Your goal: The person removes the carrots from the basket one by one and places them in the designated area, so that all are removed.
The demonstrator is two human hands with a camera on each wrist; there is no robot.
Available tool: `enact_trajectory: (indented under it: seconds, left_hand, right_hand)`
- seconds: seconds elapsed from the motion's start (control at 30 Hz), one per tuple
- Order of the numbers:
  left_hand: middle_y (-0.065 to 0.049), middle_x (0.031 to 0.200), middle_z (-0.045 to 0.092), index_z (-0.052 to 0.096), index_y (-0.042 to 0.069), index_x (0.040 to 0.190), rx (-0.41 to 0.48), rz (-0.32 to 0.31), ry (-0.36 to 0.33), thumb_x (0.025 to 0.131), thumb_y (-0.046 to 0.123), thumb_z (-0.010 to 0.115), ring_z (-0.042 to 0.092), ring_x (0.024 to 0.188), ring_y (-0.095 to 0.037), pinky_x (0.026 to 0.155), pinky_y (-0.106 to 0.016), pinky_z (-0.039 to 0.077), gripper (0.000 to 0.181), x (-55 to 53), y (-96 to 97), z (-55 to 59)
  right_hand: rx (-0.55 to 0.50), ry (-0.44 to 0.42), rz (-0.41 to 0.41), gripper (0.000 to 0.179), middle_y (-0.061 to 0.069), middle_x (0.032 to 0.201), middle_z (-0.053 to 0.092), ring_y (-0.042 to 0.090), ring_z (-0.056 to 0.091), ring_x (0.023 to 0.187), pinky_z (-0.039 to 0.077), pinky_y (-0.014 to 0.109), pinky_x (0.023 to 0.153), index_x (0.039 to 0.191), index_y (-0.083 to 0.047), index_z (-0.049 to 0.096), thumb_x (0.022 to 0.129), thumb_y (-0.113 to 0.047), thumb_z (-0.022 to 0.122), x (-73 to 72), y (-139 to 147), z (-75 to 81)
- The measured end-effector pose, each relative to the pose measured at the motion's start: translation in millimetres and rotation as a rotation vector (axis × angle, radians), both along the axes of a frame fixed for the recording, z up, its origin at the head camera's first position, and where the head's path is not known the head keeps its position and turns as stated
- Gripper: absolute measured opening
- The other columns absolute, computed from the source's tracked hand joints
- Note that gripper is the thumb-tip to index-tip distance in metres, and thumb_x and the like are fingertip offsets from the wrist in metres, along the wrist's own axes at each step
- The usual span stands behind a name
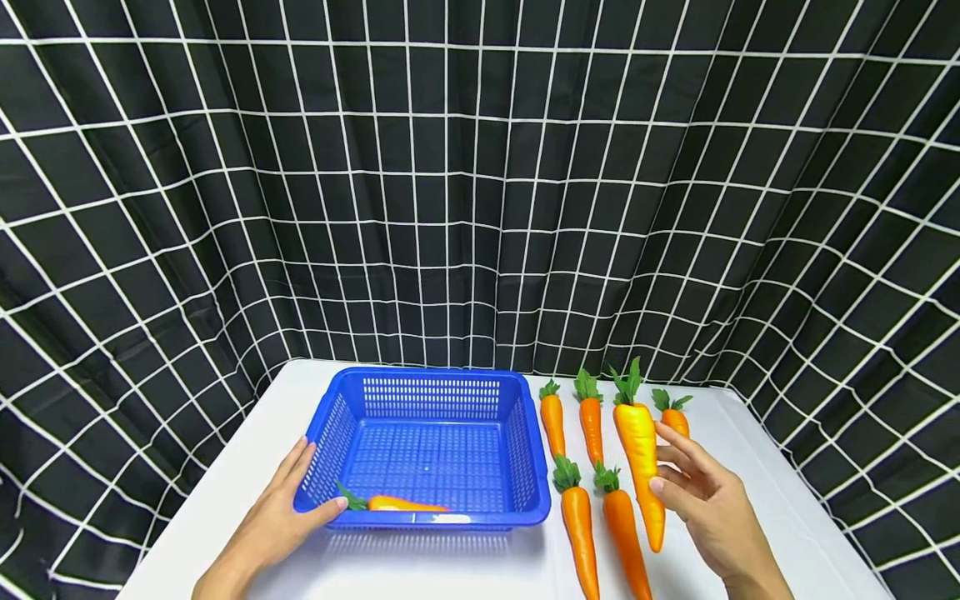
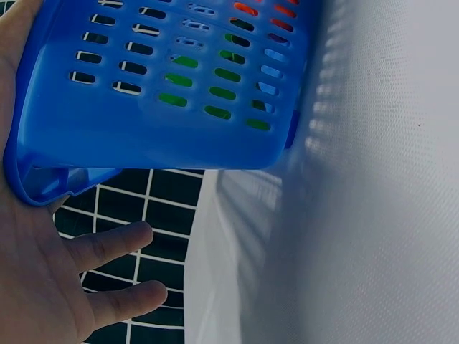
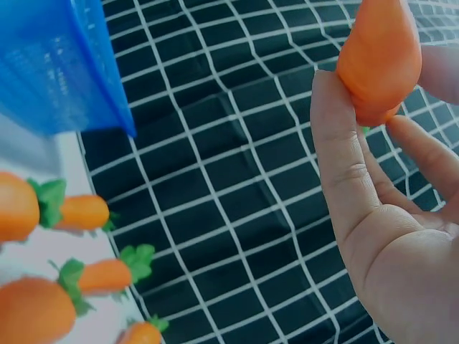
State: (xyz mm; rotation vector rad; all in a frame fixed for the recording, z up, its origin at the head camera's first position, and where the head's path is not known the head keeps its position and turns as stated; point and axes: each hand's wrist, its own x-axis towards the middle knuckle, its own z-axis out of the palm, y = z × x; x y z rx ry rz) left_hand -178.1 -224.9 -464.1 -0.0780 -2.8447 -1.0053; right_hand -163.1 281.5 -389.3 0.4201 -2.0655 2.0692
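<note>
A carrot (image 1: 639, 450) with a green leafy top is raised above the white table. My right hand (image 1: 708, 500) pinches it between thumb and fingers, leaves pointing away from me. In the right wrist view the carrot (image 3: 380, 57) stands between thumb and fingertips. My left hand (image 1: 277, 517) rests at the near left corner of a blue perforated basket (image 1: 427, 458), thumb over the front rim. The left wrist view has two of its fingers straight and spread beyond the basket wall (image 2: 158, 136). Inside the basket, another carrot (image 1: 405, 503) lies along the front wall, partly hidden by the rim.
Right of the basket, several carrots lie on the white table (image 1: 435, 575): a back row with a small carrot (image 1: 552, 423), another carrot (image 1: 591, 427) and one (image 1: 675, 422) partly behind my right hand, and two nearer carrots (image 1: 578, 529). A black grid curtain (image 1: 480, 208) surrounds the table.
</note>
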Motion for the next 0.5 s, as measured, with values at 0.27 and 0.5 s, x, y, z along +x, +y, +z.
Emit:
enact_trajectory:
  seconds: [0.27,0.5]
  left_hand:
    - [-0.016,0.158,0.014,0.024,0.0,0.152,0.012,-0.004,0.018,0.081,0.054,0.071,0.02,0.136,-0.05,0.099,-0.07,0.024,0.101,-0.1,0.0,0.0]
    - [-0.016,0.158,0.013,0.023,0.0,0.152,0.007,0.0,0.009,0.08,0.055,0.071,0.02,0.136,-0.051,0.099,-0.07,0.024,0.102,-0.9,-0.2,-1.0]
  right_hand:
    - [0.0,-0.044,-0.044,0.059,0.007,0.115,0.057,0.019,0.064,0.097,0.055,0.03,0.079,0.145,-0.004,0.042,0.09,0.012,0.058,4.4,18,-5.9]
    - [-0.027,0.002,-0.008,0.06,0.007,0.116,0.058,0.019,0.065,0.097,0.055,0.031,0.078,0.145,-0.002,0.04,0.09,0.016,0.054,6.2,26,-9.4]
